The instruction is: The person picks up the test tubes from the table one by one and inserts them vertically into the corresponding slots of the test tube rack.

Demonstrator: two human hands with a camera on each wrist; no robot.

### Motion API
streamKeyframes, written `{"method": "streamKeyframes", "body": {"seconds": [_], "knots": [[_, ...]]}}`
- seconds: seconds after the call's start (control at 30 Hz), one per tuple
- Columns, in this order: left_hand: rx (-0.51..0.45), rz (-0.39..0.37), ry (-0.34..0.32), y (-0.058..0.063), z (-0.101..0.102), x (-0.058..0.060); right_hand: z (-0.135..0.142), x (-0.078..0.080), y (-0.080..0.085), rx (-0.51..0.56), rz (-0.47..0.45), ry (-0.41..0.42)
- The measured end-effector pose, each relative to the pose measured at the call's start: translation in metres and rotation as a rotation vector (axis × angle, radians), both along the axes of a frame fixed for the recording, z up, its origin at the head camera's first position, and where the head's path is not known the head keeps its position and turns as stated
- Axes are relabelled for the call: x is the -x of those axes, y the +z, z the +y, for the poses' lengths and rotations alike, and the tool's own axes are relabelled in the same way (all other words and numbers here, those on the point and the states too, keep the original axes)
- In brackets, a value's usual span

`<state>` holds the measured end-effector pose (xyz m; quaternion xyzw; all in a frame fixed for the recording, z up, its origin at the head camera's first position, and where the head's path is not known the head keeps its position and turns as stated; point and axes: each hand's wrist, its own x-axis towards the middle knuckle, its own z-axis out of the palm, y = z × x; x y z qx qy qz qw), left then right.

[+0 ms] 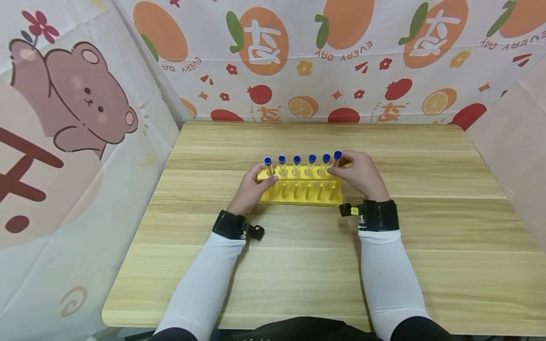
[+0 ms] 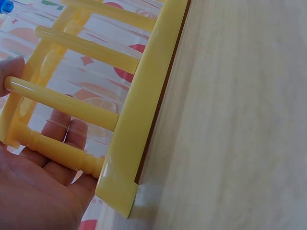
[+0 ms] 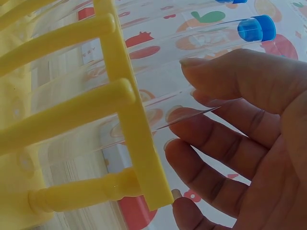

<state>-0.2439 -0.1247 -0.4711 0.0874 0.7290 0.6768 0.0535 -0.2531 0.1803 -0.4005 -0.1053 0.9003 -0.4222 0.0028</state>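
A yellow test tube rack stands upright on the table, with several clear, blue-capped test tubes in a row through its top plate. My left hand grips the rack's left end, thumb over the top plate's front. In the left wrist view, fingers show behind the rack's end post. At the other end, my right hand pinches the rightmost test tube, which leans slightly right. The right wrist view shows that tube's clear wall at the thumb and fingers; its cap is hidden there.
The rack rests on a wood-grain table with a printed cloth hanging behind its far edge. Another printed cloth hangs along the left side. A wrist camera sticks out from the left wristband, another from the right.
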Motion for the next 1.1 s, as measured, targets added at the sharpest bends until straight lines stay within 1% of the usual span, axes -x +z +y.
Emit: {"method": "streamKeyframes", "body": {"seconds": [0.37, 0.57, 0.73, 0.93, 1.1], "knots": [[0.023, 0.002, 0.010, 0.0036, 0.0012, -0.0011, 0.0012, -0.0011, 0.0008, -0.009, -0.024, -0.008], [0.034, 0.006, 0.016, 0.0022, 0.0015, -0.0008, 0.0011, -0.0010, 0.0012, -0.012, -0.030, -0.008], [0.055, -0.010, 0.025, 0.0008, 0.0018, -0.0013, 0.0018, -0.0021, 0.0011, -0.013, -0.034, 0.008], [0.037, -0.014, 0.019, 0.0031, 0.0022, -0.0004, 0.0020, -0.0003, 0.0005, -0.006, -0.027, 0.014], [0.041, -0.003, 0.019, 0.0018, 0.0024, 0.0013, 0.0022, 0.0006, 0.0002, 0.000, -0.023, 0.016]]}}
